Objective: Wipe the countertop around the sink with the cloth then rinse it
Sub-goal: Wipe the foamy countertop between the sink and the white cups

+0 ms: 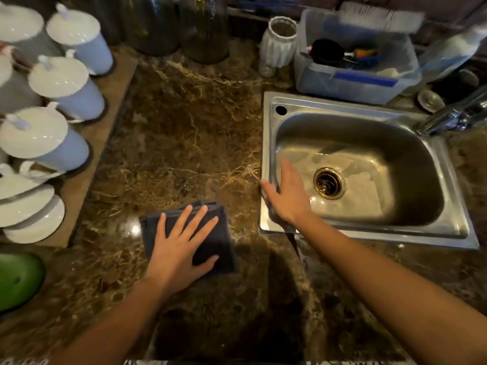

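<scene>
Pressing flat on the folded dark grey-blue cloth (218, 241), the left hand (179, 248) has its fingers (181, 219) straight and spread. The cloth lies on the brown veined marble desk (184, 127), just left of the rectangular stainless steel sink (369, 233) and near its front corner. I see the right hand (288, 196) palm down over the sink's left rim, its fingers (290, 172) straight, close together and holding nothing; it is blurred.

Pale blue canisters with white lids (76, 93) crowd the left edge on a tan board, with stacked white plates (31, 206) nearer and a green rounded object (18, 277) at the near left. Dark glass bottles (205, 30) stand at the far side, beside a white ribbed vase (279, 43) and a translucent plastic tub (350, 83) behind the sink. A chrome tap (453, 114) reaches in from the right. The basin is wet around its brass-coloured drain (329, 183).
</scene>
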`<state>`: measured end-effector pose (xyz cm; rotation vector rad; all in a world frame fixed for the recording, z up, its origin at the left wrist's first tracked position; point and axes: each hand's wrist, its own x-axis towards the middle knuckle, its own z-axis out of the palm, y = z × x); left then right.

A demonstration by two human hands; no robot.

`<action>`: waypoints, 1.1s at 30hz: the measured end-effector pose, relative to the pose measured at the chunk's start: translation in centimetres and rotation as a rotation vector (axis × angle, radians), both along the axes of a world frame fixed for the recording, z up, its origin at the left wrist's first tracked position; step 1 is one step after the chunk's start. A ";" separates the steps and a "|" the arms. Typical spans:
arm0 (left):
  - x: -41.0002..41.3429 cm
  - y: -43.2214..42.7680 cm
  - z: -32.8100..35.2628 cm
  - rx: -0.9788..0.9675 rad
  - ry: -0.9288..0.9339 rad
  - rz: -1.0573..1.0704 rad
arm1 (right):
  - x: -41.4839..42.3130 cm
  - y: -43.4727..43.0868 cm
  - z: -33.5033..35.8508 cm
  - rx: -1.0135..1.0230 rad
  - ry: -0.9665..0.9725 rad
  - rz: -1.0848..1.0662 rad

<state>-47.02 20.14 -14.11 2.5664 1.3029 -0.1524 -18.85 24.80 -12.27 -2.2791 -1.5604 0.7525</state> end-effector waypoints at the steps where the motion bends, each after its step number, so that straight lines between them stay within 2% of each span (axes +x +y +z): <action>1: -0.4 1.1 -0.1 0.009 0.007 0.019 | -0.7 1.5 -0.3 0.010 0.003 -0.010; 5: -2.4 7.0 -0.4 0.058 0.019 0.082 | -2.9 5.9 -2.0 -0.021 -0.049 -0.057; 9: -2.7 14.9 -0.6 0.017 -0.021 0.200 | -3.6 6.2 -3.0 0.045 -0.077 -0.127; 15: 0.5 28.1 -1.3 0.064 -0.020 0.284 | -3.4 6.3 -3.4 0.105 -0.078 -0.133; 19: 2.9 32.0 -1.5 0.062 -0.010 0.289 | -3.4 6.3 -3.4 0.128 -0.093 -0.123; 25: 3.3 29.1 -1.3 0.075 0.018 0.265 | -3.4 6.3 -3.5 0.123 -0.101 -0.115; 33: 3.6 13.0 -0.8 0.068 -0.008 0.267 | -3.1 6.5 -3.7 0.106 -0.059 -0.136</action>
